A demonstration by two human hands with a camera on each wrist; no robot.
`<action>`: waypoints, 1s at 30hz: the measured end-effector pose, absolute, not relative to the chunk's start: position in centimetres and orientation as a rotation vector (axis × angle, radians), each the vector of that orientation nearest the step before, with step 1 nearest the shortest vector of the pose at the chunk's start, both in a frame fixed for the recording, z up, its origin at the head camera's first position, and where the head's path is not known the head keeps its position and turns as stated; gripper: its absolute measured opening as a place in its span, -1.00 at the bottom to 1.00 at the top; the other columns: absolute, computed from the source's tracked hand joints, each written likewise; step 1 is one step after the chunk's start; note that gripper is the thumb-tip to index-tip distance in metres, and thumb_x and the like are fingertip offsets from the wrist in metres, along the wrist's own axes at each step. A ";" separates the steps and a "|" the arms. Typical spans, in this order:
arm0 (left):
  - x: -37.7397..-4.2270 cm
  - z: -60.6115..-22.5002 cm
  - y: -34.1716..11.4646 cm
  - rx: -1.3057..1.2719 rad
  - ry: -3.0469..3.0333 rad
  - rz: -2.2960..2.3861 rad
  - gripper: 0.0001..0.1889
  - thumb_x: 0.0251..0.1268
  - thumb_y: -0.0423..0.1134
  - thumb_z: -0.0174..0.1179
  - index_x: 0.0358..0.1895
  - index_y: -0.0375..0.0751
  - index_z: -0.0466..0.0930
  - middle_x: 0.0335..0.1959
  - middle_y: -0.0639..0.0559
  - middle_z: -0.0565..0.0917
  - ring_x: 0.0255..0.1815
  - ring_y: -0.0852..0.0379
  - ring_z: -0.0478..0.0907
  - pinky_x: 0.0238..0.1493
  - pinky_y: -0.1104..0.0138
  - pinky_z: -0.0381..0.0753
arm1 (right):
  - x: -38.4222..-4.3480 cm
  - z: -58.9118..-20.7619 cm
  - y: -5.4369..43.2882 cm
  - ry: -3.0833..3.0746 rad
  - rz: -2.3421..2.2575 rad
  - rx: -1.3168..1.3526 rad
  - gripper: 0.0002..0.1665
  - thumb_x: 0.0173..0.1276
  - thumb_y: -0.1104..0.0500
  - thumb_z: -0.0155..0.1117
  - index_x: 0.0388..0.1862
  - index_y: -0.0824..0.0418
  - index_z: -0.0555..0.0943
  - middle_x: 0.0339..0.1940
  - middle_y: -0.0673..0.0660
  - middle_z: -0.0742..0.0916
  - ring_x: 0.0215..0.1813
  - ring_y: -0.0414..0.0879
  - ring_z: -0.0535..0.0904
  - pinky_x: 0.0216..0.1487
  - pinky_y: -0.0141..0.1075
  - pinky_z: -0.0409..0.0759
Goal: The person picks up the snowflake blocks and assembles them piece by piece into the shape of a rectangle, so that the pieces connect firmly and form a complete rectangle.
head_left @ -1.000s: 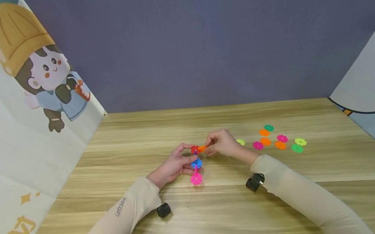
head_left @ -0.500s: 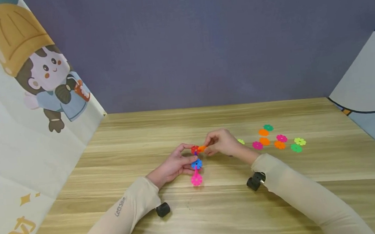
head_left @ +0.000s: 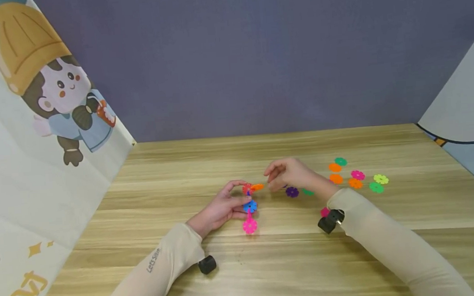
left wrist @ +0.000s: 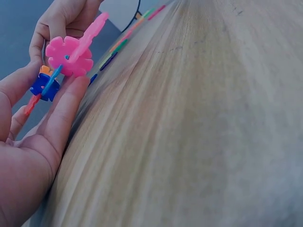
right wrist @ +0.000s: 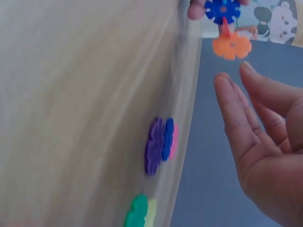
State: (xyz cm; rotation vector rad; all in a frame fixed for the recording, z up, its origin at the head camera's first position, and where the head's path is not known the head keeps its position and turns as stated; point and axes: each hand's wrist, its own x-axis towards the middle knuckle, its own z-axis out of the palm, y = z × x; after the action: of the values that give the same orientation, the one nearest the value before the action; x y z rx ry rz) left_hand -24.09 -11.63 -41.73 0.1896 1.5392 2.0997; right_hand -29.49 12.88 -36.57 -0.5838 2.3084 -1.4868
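Note:
My left hand [head_left: 221,207] holds a chain of slotted plastic flower discs, pinched between thumb and fingers. At its near end hangs a pink flower disc [head_left: 249,226], below a light blue disc [head_left: 250,206]. A dark blue disc [right wrist: 222,9], a red disc [head_left: 246,189] and an orange disc [right wrist: 232,46] form the far part. The orange one sticks out to the right. In the left wrist view, two pink discs [left wrist: 70,56] cross each other. My right hand [head_left: 291,174] hovers just right of the orange disc, thumb and fingertips apart, holding nothing.
Loose discs lie flat on the wooden table [head_left: 159,172] to the right. A purple disc [head_left: 292,192] is below the right hand. Farther right are orange [head_left: 336,178], pink [head_left: 358,175], green [head_left: 376,187] and yellow [head_left: 381,179] ones. Another pink disc [head_left: 324,212] shows beside the right wrist camera.
My right hand has let go of the orange disc and moved slightly right, its fingertips now clear of it. The purple disc has come into view. My left hand keeps its hold, almost still.

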 end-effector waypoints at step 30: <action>-24.3 -41.9 -11.5 0.175 1.569 2.061 -0.32 0.41 -0.52 0.06 0.53 -0.21 0.05 -0.18 -0.10 0.72 -0.32 0.07 0.72 -0.32 0.32 0.76 | -34.0 -37.5 13.7 2.587 -1.041 -0.462 -0.51 0.16 0.37 0.48 0.08 0.49 0.61 -0.25 0.25 0.66 -0.46 -0.16 0.58 -0.40 -0.32 0.71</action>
State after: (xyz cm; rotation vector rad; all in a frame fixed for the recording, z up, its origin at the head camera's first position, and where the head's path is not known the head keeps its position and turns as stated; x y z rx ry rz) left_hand -24.30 -11.54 -41.87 0.1747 1.5686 2.0610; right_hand -34.00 13.71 -37.46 -0.4615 2.5872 -1.0413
